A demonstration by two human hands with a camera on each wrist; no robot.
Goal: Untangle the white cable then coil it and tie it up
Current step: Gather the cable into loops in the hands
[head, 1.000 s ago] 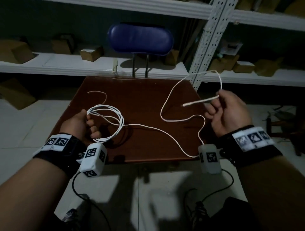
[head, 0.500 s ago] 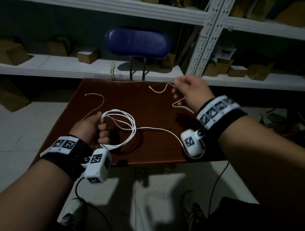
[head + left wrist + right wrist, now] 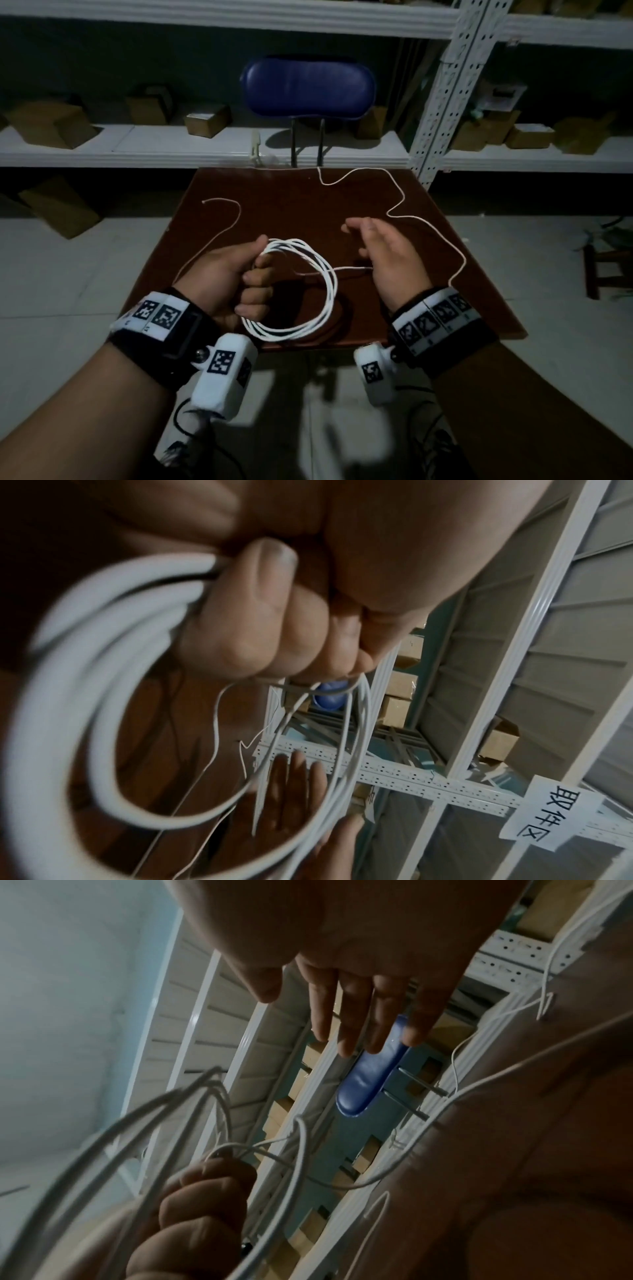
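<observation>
My left hand (image 3: 233, 274) grips the coiled loops of the white cable (image 3: 325, 291) in a closed fist above the table (image 3: 479, 308); the loops hang thin, light and limp, likely to spring apart if released. My right hand (image 3: 387, 260) is open beside the coil, its fingers (image 3: 356, 1015) straight and holding nothing. The loose tail runs across the table behind it, and I judge that slack the right place to take hold.

Where the white cable (image 3: 310, 294) passes into the left hand (image 3: 227, 274), the strands are covered by the curled fingers (image 3: 240, 631). Past the right hand (image 3: 385, 255) from the coil, its run is hidden behind the wrist — contact cannot be judged. In the left wrist view the nearest loops are blurred and cut off by the edge.
</observation>
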